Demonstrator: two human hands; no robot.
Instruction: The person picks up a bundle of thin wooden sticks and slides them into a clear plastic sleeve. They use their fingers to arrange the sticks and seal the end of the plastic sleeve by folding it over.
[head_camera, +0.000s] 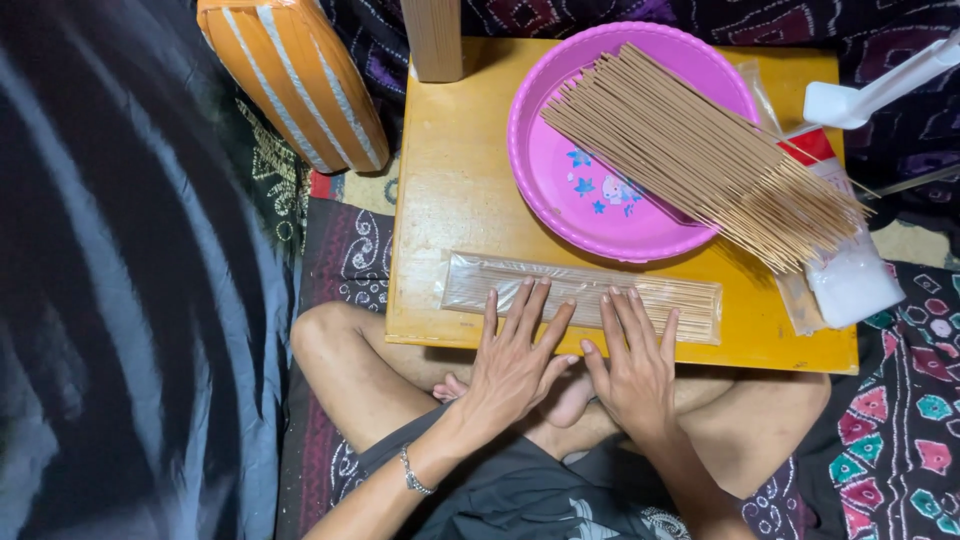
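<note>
A: What are the two hands doing?

B: Both lie flat, palms down, fingers spread. Neither grip is closed on anything; the left hand (515, 355) and the right hand (635, 360) press their fingers on a clear plastic packet of sticks (580, 293). The thumbs nearly meet at the middle.

A: Where does that packet lie?

B: Lengthwise along the near edge of the yellow bench (450, 190), at six o'clock on its top. The left fingers cover its middle; the right fingers sit just beside them toward three o'clock. Both ends of the packet stick out past the hands.

A: And beyond the hands?

B: At twelve o'clock from the packet stands a pink round basin (560, 170). A loose bundle of thin tan sticks (700, 150) lies across it, slanting from its top rim down toward four o'clock, past the rim and over a white packet with a red band (850, 280) at the bench's three o'clock side.

A: Anything else about?

B: A silver bracelet (413, 473) on the left wrist. The person sits cross-legged, knees under the bench's near edge. At eleven o'clock, off the bench, leans an orange cushion with pale stripes (295, 75). A white plastic tool (870, 90) shows at two o'clock.
</note>
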